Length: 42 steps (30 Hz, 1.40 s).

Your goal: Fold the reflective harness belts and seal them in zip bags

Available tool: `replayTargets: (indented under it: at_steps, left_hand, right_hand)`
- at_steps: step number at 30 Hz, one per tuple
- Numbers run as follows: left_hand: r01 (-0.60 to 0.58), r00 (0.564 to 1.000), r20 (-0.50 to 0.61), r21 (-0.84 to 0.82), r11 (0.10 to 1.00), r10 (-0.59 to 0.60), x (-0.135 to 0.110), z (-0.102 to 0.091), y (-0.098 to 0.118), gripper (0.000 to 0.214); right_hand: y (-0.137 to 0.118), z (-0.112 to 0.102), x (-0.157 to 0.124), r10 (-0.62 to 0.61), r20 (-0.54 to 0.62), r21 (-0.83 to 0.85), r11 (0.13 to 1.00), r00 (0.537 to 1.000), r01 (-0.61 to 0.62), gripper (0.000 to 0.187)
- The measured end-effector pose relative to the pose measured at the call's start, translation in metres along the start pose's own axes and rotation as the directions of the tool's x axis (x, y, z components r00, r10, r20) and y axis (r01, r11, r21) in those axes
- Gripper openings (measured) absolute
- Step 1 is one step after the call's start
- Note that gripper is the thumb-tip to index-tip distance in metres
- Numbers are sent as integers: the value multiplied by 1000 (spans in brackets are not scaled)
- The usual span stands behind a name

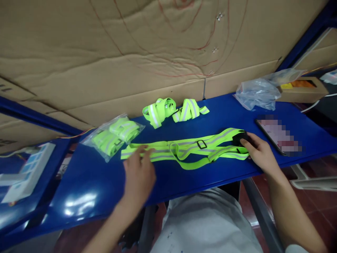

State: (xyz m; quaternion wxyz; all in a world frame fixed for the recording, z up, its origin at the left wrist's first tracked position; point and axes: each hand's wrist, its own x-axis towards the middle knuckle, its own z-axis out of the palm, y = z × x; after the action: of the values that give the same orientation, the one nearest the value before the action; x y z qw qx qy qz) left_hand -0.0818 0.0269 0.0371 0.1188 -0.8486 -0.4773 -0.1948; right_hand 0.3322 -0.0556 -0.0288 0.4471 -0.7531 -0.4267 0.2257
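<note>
A fluorescent yellow-green reflective strap (160,155) with silver stripes lies stretched in loose folds along the blue table. At its right end, my right hand (259,149) grips a black buckle (238,138) between thumb and fingers. My left hand (139,172), slightly blurred, rests over the strap's left end with its fingers apart, touching the band. A black slider (202,144) shows on the strap's middle. Behind it sit two bundled reflective straps, one at the left (159,111) and one at the right (189,111). A clear bag (113,135) at the left contains more bundled straps.
Clear plastic bags (258,93) lie at the back right beside an open cardboard box (302,90). A phone (279,137) rests right of my right hand. Cardboard (105,70) walls the table's back. A white power strip (30,172) is at far left.
</note>
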Motion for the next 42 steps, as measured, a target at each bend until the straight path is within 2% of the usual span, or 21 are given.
replayTargets:
  at_steps: [1,2,3,4,5,6,8,10,13,16,20,23,25,28,30,32,34,37,39,40,42]
  left_hand:
    - [-148,987,-70,-85,985,142,-5,-3,28,34]
    - [-292,956,-74,-177,940,283,-8,-5,55,37]
    - [-462,885,-70,-252,850,460,-10,-6,80,41]
    - [-552,824,-46,-287,783,564,-8,-3,101,45]
    - [-589,791,-22,-297,751,611,-2,2,117,49]
    - [-602,780,-20,-300,740,626,7,11,128,54]
    - [-557,787,86,-324,764,611,32,33,136,66]
    - [-480,794,195,-379,791,575,57,54,129,66]
    - [-503,757,206,-422,754,620,79,71,108,58]
    - [-535,725,191,-448,716,662,80,74,93,56]
    - [-533,715,192,-473,702,672,71,73,83,49]
    - [-540,731,173,-445,715,660,68,72,80,48]
    - [-545,743,173,-403,735,646,67,70,81,47]
    - [-549,758,187,-336,765,625,67,65,85,43]
    - [-555,767,181,-296,778,616,65,63,85,42]
    - [-567,765,167,-284,773,622,63,62,81,40]
    - [-575,757,154,-302,760,634,60,64,71,39]
    - [-555,770,140,-332,762,622,56,68,53,40]
    - [-539,781,138,-344,769,609,53,71,45,41]
    - [-533,785,140,-347,772,604,52,72,43,42]
    - [-528,789,138,-345,776,598,50,73,42,42]
  right_hand:
    - [0,0,1,-13,7,-18,1000,1000,14,44]
    - [-1,-1,1,-25,14,-33,999,1000,25,41]
    - [-2,-1,1,-37,24,-45,998,999,38,39]
    - [-3,-2,1,-50,31,-53,997,998,51,37]
    - [-5,-2,1,-65,31,-57,996,997,66,36]
    - [-6,-2,1,-79,29,-54,995,996,81,35]
    - [-9,-3,0,-104,16,-39,994,994,105,36]
    - [-11,-2,-2,-114,-1,-5,993,993,114,39]
    - [-13,0,-2,-105,-1,41,994,994,105,41]
    - [-12,1,2,-88,11,72,994,996,87,42]
    - [-14,-3,5,-86,59,107,991,995,80,44]
    - [-29,-5,1,-88,36,-111,990,995,92,47]
    - [-43,0,-4,-101,-33,-366,927,994,82,49]
    - [-61,15,-11,-247,-104,-681,723,963,113,50]
    - [-66,25,-11,-359,-65,-781,599,931,176,48]
    - [-64,30,-8,-418,-10,-807,540,909,239,45]
    - [-60,27,-4,-420,38,-772,564,907,293,45]
    - [-56,16,2,-357,103,-625,703,929,339,45]
    - [-56,13,2,-329,117,-569,751,937,335,44]
    - [-57,15,1,-334,115,-587,737,936,335,44]
    - [-58,23,-5,-383,109,-696,629,917,345,45]
